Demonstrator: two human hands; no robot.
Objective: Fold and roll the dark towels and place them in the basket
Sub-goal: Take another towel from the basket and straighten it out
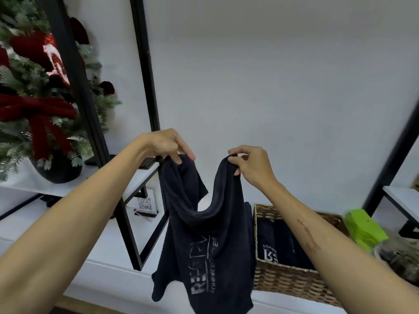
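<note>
A dark navy towel [204, 245] with pale lettering hangs in the air in front of me, sagging in the middle. My left hand [166, 143] pinches its upper left corner and my right hand [251, 162] pinches the upper right corner. To the right, on the white surface, stands a woven wicker basket [285, 282]. Inside it lie rolled dark towels [281, 245], one showing white print. The hanging towel's lower edge covers part of the basket's left side.
A black metal shelf frame [127, 223] stands left of the towel, with a QR-code card [145, 203] behind it. A decorated tree in a dark pot [56, 168] sits far left. A green box [362, 227] and a bowl [399, 257] lie right of the basket.
</note>
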